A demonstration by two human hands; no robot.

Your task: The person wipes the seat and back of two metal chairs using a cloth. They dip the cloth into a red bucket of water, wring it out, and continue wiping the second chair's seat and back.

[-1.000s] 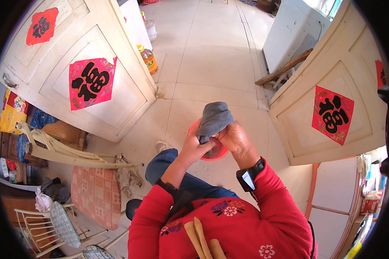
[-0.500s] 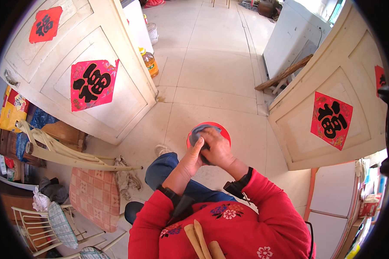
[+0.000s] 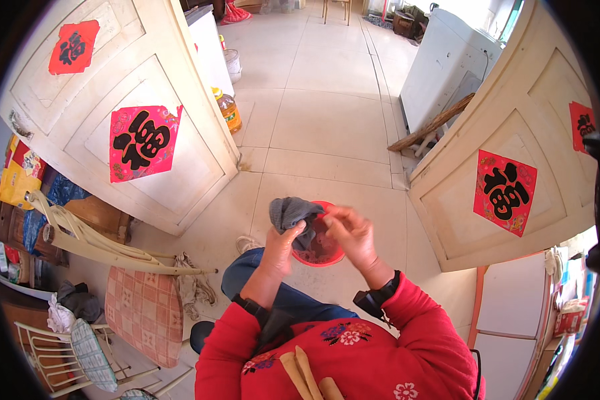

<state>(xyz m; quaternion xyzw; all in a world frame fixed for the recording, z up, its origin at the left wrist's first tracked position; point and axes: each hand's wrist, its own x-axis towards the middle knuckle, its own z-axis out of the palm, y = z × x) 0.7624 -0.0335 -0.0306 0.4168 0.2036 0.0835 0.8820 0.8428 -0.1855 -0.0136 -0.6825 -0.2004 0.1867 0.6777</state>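
Observation:
A grey ribbed cloth [image 3: 291, 212], bunched and damp-looking, hangs over the fingers of my left hand [image 3: 279, 247], whose thumb presses on it. At the cloth's right edge, the fingers of my right hand [image 3: 355, 235] are pinched together on it; the exact grip is partly blurred. Below both hands a round red basin [image 3: 328, 262] stands on the floor, with cloudy, foamy water [image 3: 321, 247] inside. The cloth covers the basin's upper left part.
Door leaves with red paper diamonds flank me, left [image 3: 80, 123] and right [image 3: 513, 153]. A chair with a checked seat [image 3: 143, 313] stands at left. Farther ahead are an oil bottle [image 3: 227, 110], a wooden stick [image 3: 433, 123] and a white appliance [image 3: 440, 63].
My hands were pressed together around the bunched cloth over the basin. Now they are apart, the cloth has shifted left with my left hand, and the basin's water shows.

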